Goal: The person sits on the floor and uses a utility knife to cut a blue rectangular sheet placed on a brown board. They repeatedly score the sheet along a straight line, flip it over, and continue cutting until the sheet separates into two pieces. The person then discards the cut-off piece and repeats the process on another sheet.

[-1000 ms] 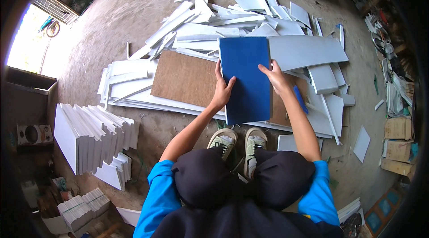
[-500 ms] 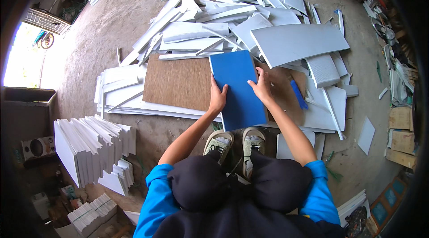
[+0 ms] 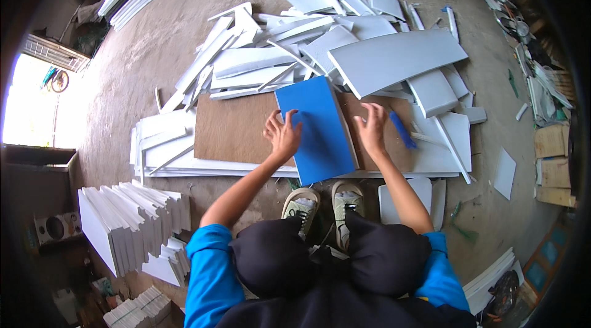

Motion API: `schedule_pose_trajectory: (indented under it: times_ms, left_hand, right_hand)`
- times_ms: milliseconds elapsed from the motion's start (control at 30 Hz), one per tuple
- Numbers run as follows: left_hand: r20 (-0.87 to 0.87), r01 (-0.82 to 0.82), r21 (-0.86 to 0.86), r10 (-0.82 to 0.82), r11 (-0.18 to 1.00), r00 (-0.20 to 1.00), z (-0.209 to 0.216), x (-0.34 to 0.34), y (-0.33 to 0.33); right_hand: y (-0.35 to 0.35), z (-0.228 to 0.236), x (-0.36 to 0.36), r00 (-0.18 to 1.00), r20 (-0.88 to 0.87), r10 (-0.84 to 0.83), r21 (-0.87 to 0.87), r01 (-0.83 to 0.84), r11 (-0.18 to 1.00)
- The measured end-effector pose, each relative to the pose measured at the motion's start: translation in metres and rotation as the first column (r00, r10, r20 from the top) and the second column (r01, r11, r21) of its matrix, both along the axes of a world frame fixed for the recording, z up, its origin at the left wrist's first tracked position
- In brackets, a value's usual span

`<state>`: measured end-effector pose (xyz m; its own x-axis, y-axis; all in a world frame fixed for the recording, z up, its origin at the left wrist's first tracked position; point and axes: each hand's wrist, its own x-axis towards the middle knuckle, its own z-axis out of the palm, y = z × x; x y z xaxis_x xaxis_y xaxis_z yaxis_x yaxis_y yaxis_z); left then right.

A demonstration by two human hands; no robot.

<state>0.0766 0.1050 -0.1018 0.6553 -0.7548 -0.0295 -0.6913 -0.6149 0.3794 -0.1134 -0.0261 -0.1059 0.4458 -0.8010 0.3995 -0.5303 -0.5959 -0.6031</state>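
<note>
Already the blue panel (image 3: 320,134) lies slanted across the brown board (image 3: 231,131), set down and ungripped; your left hand (image 3: 284,137) is loosely open at its left edge, your right hand (image 3: 372,133) open just beside it, the blue object (image 3: 402,130) unheld.

Looks down from the person's head, left of two side-by-side fisheyes. Faces forward past dark-clothed knees (image 3: 277,263), close at lower centre, to the left hand (image 3: 283,135) and right hand (image 3: 371,129) at mid-frame, then floor (image 3: 184,11) near the top edge. Spans a bright opening (image 3: 32,106) at far left and brown boxes (image 3: 552,141) at far right. Bends straight edges toward a dark rim.
</note>
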Motion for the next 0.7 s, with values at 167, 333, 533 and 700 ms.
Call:
schedule_pose_trajectory:
  times_ms: [167,333,533,700]
  left_hand:
    - [0.114,0.326,-0.061,-0.318,0.943,0.941,0.051,0.013,-0.03]
    - [0.069,0.285,0.024,-0.286,0.958,0.956,0.044,0.006,-0.069]
    - [0.145,0.203,-0.244,-0.171,0.948,0.975,-0.004,0.005,-0.097]
    - [0.233,0.334,-0.287,-0.273,0.898,0.934,-0.021,0.026,-0.118]
  right_hand:
    - [-0.024,-0.003,-0.086,0.934,-0.236,-0.269,-0.025,0.271,0.962]
    - [-0.036,-0.019,-0.099,0.894,-0.393,-0.214,-0.004,0.231,0.973]
    - [-0.033,-0.018,-0.105,0.965,-0.262,-0.018,0.04,0.03,0.999]
    - [-0.003,-0.01,-0.094,1.0,0.0,0.026,0.363,-0.024,0.931]
